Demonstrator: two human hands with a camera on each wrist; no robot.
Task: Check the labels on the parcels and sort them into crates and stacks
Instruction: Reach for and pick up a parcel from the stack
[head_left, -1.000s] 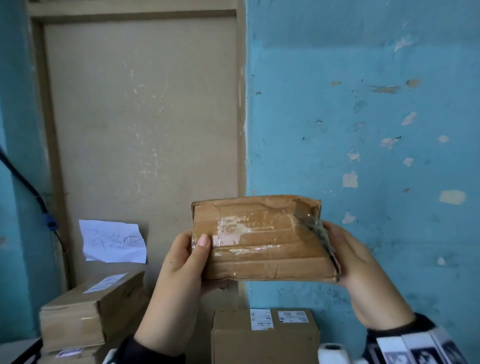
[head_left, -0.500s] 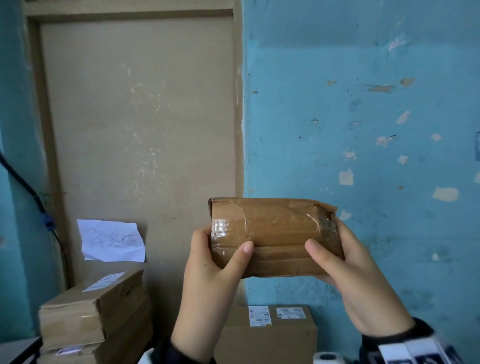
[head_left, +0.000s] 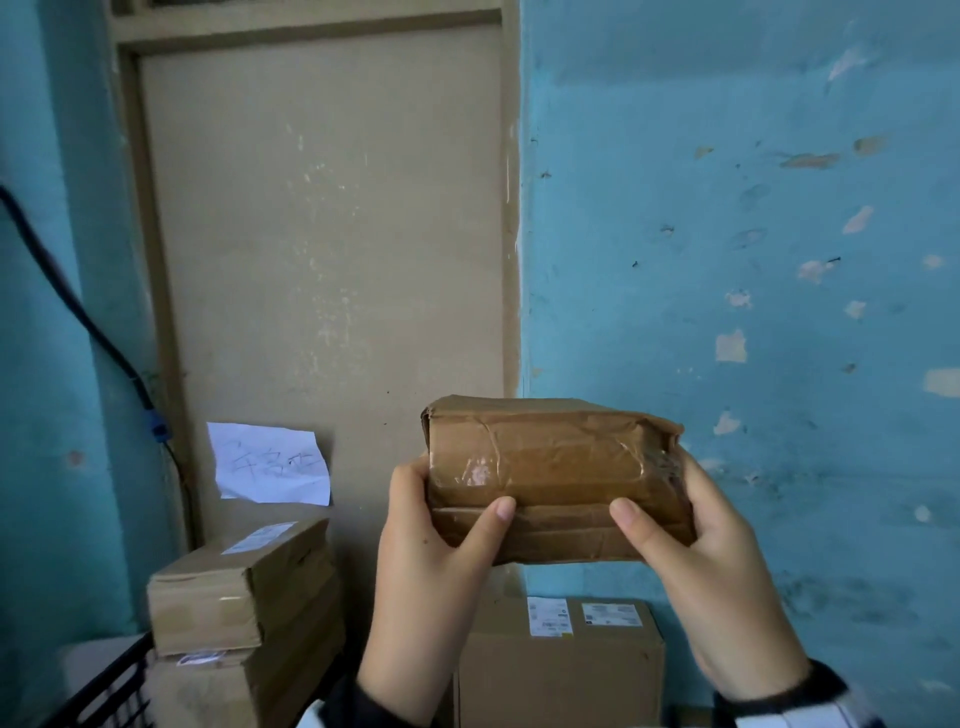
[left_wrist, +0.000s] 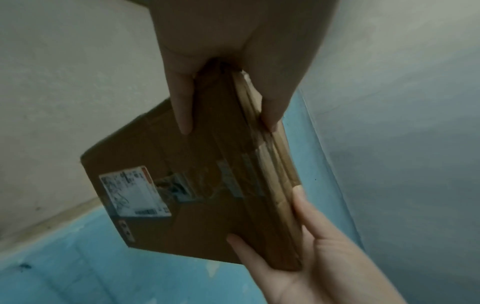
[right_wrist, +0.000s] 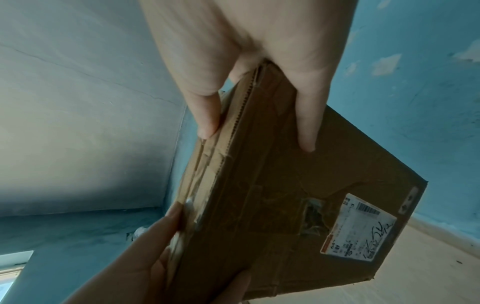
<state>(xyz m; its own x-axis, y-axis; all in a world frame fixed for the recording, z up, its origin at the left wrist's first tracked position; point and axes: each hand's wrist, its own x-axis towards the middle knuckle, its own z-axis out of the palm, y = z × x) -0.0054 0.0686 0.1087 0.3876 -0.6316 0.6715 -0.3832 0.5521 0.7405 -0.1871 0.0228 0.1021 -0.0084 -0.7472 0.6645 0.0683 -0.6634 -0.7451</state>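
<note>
A worn brown cardboard parcel, wrapped in clear tape, is held up at chest height before a blue wall. My left hand grips its left end with the thumb across the near face. My right hand grips the right end, thumb also on the near face. From the head view the label is hidden. In the left wrist view the parcel shows a white shipping label on its far broad face. The right wrist view shows the same label with handwriting on it.
Two stacked cardboard boxes stand at the lower left beside a black crate edge. A larger box with white labels sits right under the parcel. A handwritten paper note hangs on the beige door, and a black cable runs down the left wall.
The parcel has shifted slightly right and been turned in my hands. My right thumb has come round onto its near face, and my left thumb has slid lower.
</note>
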